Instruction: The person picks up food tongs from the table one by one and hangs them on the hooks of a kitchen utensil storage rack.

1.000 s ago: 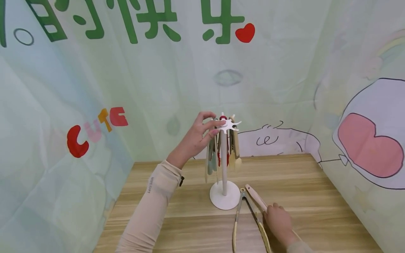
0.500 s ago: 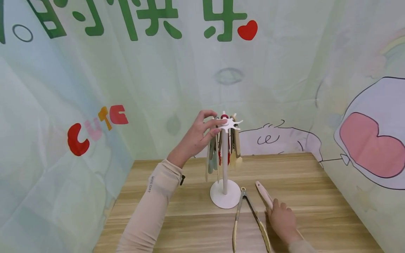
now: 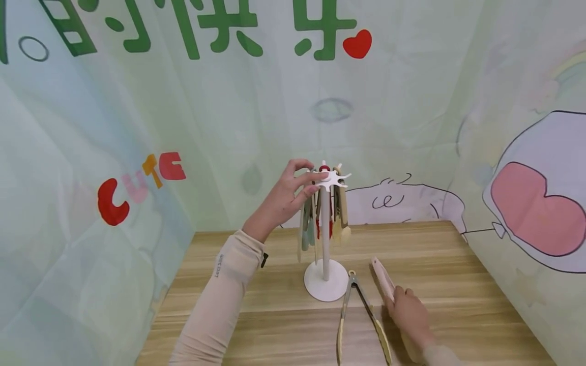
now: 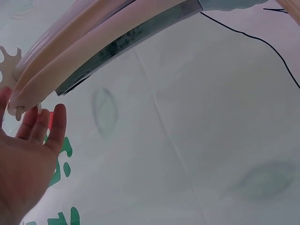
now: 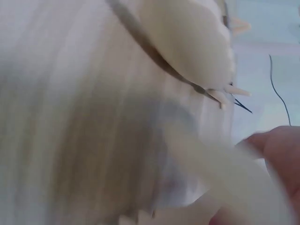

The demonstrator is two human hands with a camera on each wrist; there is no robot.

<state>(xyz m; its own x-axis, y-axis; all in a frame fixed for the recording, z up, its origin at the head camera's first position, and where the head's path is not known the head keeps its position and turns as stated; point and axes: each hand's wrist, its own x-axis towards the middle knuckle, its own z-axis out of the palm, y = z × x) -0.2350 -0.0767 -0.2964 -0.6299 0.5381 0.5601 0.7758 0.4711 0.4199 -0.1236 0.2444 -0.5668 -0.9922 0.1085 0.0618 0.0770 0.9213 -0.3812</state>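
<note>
In the head view my left hand [image 3: 286,195] holds the top of a white utensil stand [image 3: 326,239], index finger across its hub and thumb below. The left wrist view shows that hand [image 4: 30,161] up at the stand's hooks, beside hanging utensil handles [image 4: 89,54]. My right hand [image 3: 410,316] grips a kitchen utensil by its pink handle [image 3: 382,279], low over the table at the right. Its cream far end is mostly hidden under the hand and is blurred in the right wrist view. Tongs [image 3: 381,333] lie spread between the stand's base and that hand.
Several utensils [image 3: 306,231] hang round the stand, with grey-green, red and cream heads. The stand's round white base [image 3: 316,288] rests on the wood-grain table [image 3: 256,305]. A printed cloth backdrop [image 3: 256,112] closes off the back and sides.
My right hand has moved slightly to the right with the pink-handled utensil, whose handle end has swung away from the tongs and turned more upright. The left hand keeps its hold on the stand.
</note>
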